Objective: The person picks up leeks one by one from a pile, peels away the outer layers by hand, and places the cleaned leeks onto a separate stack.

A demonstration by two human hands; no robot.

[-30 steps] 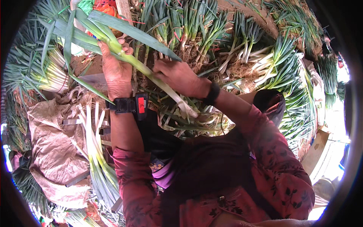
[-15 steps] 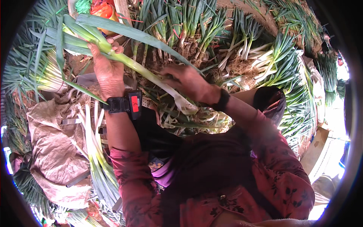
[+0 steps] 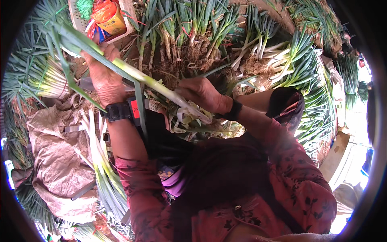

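A thick leek (image 3: 145, 77) slants from upper left to centre, its green leaves at the far end and its pale stem end nearer me. My left hand (image 3: 105, 74) is wrapped round it where the leaves begin. My right hand (image 3: 202, 95) has its fingers curled in against the white stem, pinching at its outer layer; the fingertips are partly hidden. Loosened whitish skin (image 3: 187, 114) hangs at the stem's lower end. A long leaf (image 3: 140, 107) droops past my left wrist.
Bundled leeks (image 3: 193, 28) with dirty roots line the far side; more lie at right (image 3: 288, 68) and left (image 3: 52, 76). A pale crate (image 3: 130, 18) holds coloured ties and a yellow packet. Several clean leeks (image 3: 100, 161) lie left of my arm, beside a brown sack (image 3: 60, 161). Peelings (image 3: 225, 125) lie before me.
My right hand has closed in on the stem, and loose skin now stands out at its lower end. My left hand has shifted slightly left; a long leaf has swung down past the wrist.
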